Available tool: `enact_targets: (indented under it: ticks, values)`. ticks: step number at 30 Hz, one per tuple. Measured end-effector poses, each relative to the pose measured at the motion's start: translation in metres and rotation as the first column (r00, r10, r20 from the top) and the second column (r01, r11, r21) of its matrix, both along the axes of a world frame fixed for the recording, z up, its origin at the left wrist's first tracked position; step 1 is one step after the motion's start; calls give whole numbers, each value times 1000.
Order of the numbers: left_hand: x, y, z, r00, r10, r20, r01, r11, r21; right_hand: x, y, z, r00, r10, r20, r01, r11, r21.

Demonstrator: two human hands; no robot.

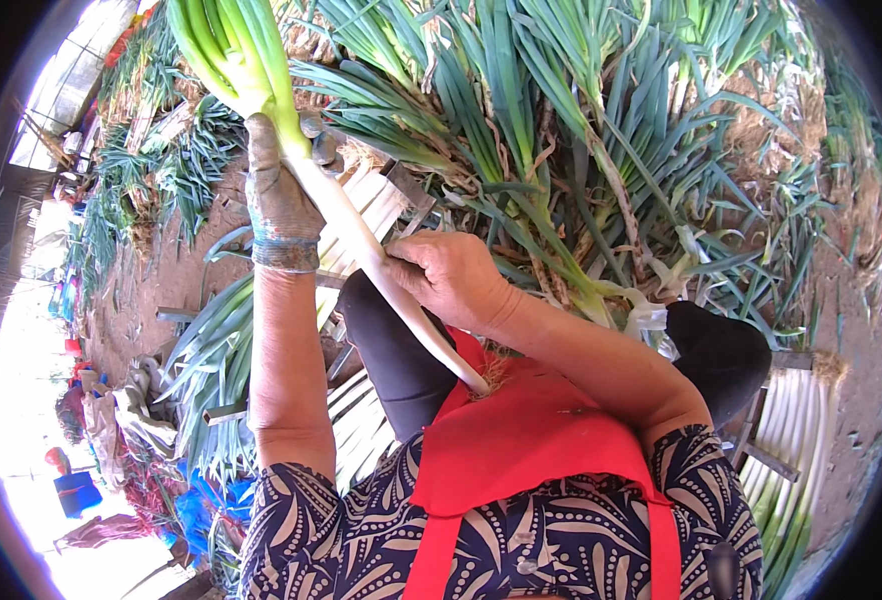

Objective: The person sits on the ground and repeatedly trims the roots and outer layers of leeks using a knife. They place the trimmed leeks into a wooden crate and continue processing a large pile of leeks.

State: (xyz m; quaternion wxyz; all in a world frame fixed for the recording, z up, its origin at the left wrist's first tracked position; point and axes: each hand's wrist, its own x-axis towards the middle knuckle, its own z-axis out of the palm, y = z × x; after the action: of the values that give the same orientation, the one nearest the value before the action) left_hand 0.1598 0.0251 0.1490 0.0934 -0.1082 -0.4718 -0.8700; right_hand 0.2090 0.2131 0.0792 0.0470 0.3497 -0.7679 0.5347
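patterned shirt (551, 540) | gloved left hand (279, 195) grips leek (356, 232) | right hand (451, 275) apparently touching

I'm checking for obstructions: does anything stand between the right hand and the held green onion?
Nothing visible does: the bare right hand is right at the green onion, partway along it, below the gloved left hand.

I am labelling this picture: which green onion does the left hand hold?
The single green onion slanting from the gloved left hand toward the red apron; the others lie in piles or rows.
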Motion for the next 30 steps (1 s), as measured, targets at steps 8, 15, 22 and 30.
enact_targets:
  ticks: [8,15,22,30]
  values:
    - [-3,4,-1,997,64,41,-64,998,6,-16,-2,9,991,-129,46,132,988,-83]
    - [0,12,15,993,30,116,-36,998,48,-31,-21,14,980,-137,-144,108,975,-193]
    - [-5,-1,26,976,-156,153,140,984,112,-71,15,-25,891,-318,325,286,947,145]
    - [-35,-15,29,833,-498,-241,550,791,267,18,9,-46,345,606,716,-336,793,-509]
